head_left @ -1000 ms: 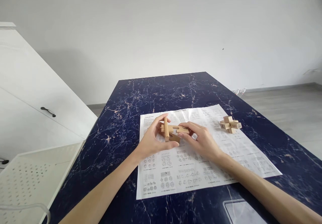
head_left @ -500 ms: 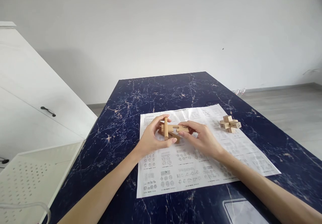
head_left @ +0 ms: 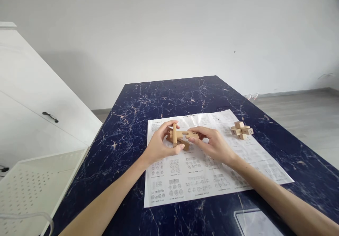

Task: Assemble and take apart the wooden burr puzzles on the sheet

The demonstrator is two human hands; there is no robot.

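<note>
Between the thumb and fingers of my left hand (head_left: 161, 142) is a round wooden dowel (head_left: 174, 135), gripped by its two ends. My right hand (head_left: 212, 142) pinches a slotted wooden puzzle piece (head_left: 181, 134) with a dark mark near its right end. The left end of that piece meets the dowel; whether they interlock I cannot tell. Another wooden piece (head_left: 184, 145) lies slantwise beneath, partly hidden. Under both hands spreads a printed instruction sheet (head_left: 182, 165) with small puzzle diagrams.
An interlocked wooden block puzzle (head_left: 241, 130) with letters on its ends stands at the sheet's right side. The table (head_left: 169, 98) has a dark blue marbled top. A pale framed rectangular object (head_left: 256, 223) lies near the front edge. A white cabinet (head_left: 39, 87) stands at left.
Almost nothing differs. My left thumb has shifted slightly left, and both hands keep hold of their pieces.
</note>
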